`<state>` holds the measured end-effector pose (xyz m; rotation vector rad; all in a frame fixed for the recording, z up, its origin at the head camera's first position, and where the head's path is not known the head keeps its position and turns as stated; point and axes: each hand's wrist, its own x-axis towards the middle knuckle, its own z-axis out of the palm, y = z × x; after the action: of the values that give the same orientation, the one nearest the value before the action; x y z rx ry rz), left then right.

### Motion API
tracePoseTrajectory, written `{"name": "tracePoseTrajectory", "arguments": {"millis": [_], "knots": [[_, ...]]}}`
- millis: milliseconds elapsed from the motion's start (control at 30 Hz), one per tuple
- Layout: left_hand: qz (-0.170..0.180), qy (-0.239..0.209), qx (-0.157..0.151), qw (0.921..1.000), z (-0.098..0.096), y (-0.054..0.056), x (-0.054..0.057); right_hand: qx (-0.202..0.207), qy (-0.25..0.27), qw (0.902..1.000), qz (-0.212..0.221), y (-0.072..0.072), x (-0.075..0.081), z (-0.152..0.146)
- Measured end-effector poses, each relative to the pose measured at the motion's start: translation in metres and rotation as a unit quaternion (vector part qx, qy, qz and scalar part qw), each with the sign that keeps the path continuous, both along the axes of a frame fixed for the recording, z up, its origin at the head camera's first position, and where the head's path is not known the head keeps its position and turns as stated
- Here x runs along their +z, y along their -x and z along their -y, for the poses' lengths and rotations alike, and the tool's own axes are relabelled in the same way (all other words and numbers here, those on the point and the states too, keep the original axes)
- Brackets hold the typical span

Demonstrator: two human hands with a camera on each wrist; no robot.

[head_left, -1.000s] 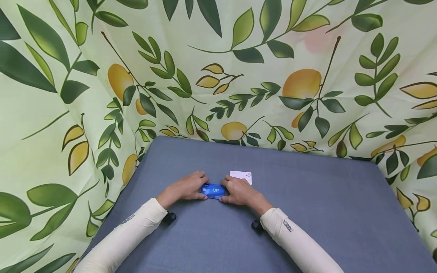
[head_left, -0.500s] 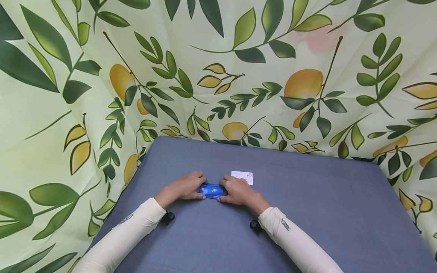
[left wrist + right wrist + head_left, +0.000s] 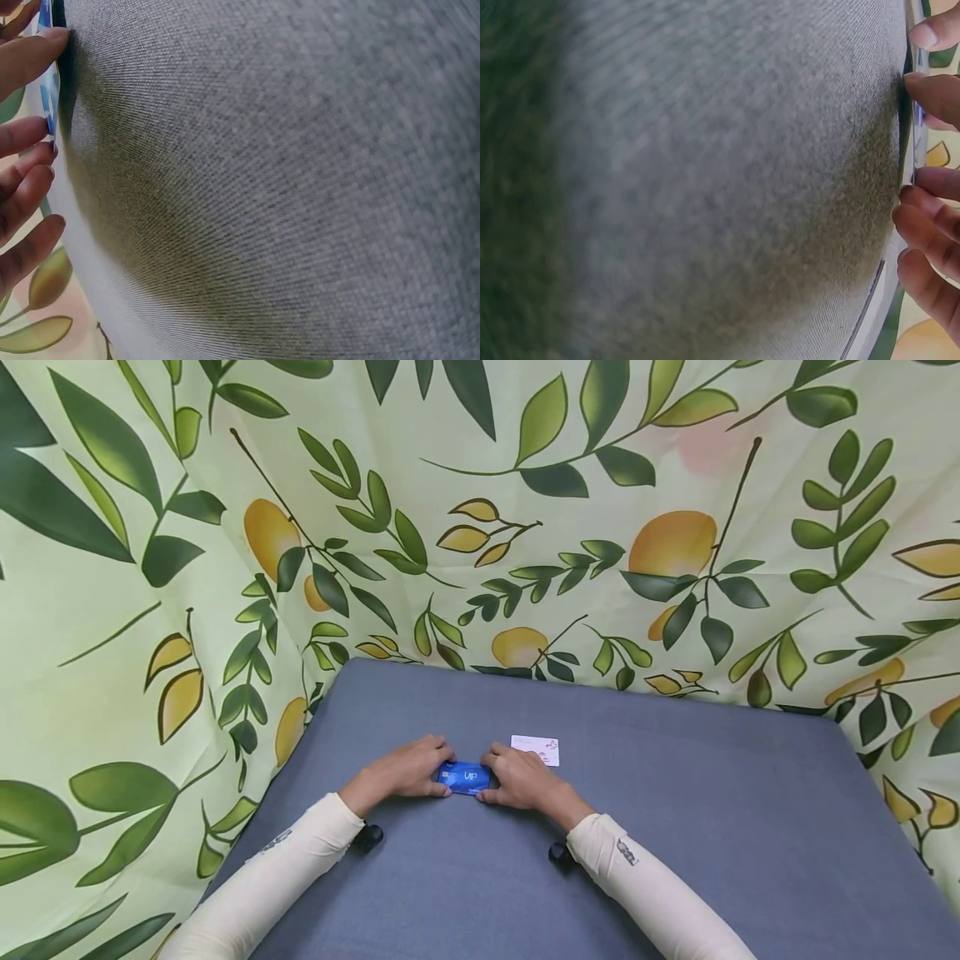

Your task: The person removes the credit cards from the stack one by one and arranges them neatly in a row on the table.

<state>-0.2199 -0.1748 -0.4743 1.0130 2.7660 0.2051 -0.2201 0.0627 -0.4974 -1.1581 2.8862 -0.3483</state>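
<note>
A blue card (image 3: pixel 465 778) printed "VIP", with a gold chip at its left, lies between the two hands in the head view. My left hand (image 3: pixel 408 768) pinches its left end, thumb on the near edge and fingers at the far edge. At the other end, my right hand (image 3: pixel 521 779) grips the card the same way. Seen from the left wrist, the card (image 3: pixel 49 90) appears nearly edge-on, upper left, between thumb and fingertips. A pale pink card (image 3: pixel 536 747) with a small floral print lies just beyond the right hand, which partly covers it.
Grey cloth covers the table (image 3: pixel 675 810). A curtain (image 3: pixel 570 510) with leaf and fruit print hangs behind the table and along its left side. Dark wrist cameras (image 3: pixel 561 856) sit under both wrists.
Both hands have shifted slightly left with the blue card between them, away from the pale pink card. Over the last half second they stay nearly still, and the head view has turned slightly.
</note>
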Motion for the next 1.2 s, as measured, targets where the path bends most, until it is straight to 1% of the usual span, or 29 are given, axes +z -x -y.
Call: {"name": "tracePoseTrajectory", "arguments": {"millis": [200,800,1200], "knots": [[0.006,0.003,0.005,1.0000,0.0018,0.0001,-0.0003,0.000,-0.003,1.0000,0.004,0.0005,-0.0002,0.0025],[-0.009,-0.001,-0.012,0.9999,0.0068,0.0008,-0.0014,-0.003,-0.002,1.0000,0.009,0.0000,0.0018,0.0068],[-0.005,0.006,-0.005,1.0000,0.0070,-0.0002,0.0004,-0.001,-0.004,0.9999,0.009,-0.0005,0.0014,0.0086]]}}
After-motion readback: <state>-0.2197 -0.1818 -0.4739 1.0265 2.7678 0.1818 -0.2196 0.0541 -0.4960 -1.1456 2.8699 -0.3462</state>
